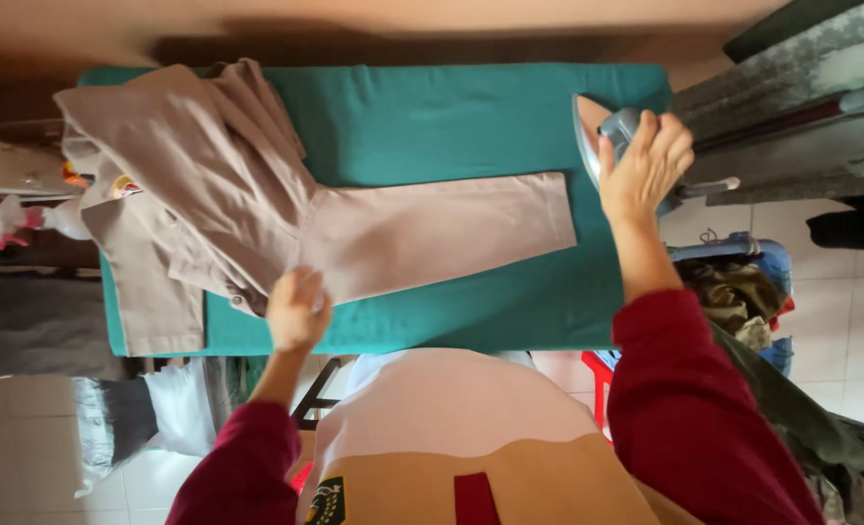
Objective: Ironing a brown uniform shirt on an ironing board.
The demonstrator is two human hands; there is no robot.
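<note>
The person's right hand [644,165] is wrapping around the handle of the iron [605,136], its grip closing over the top so that most of the handle is hiding under the fingers; only the pale soleplate edge and a grey part of the body are showing. The iron is standing on its end at the right end of the ironing board [471,117], just beyond the cuff of the sleeve [441,233].

The left hand [296,309] is pressing flat, fingers spread and holding nothing, on the beige shirt [189,175] near where the sleeve is joining the body. The sleeve is lying stretched out smooth across the green cover, while the rest of the shirt is lying bunched in folds at the board's left end, part of it hanging over the edge, so its full shape is hard to make out.

The person's own front, in a pale top with dark red sleeves, is blocking the near edge of the board. A heap of clothes [743,292] is lying to the right, blurred and partly cut off by the arm. Other fabrics [43,311] are lying at the left, dim and unclear.
</note>
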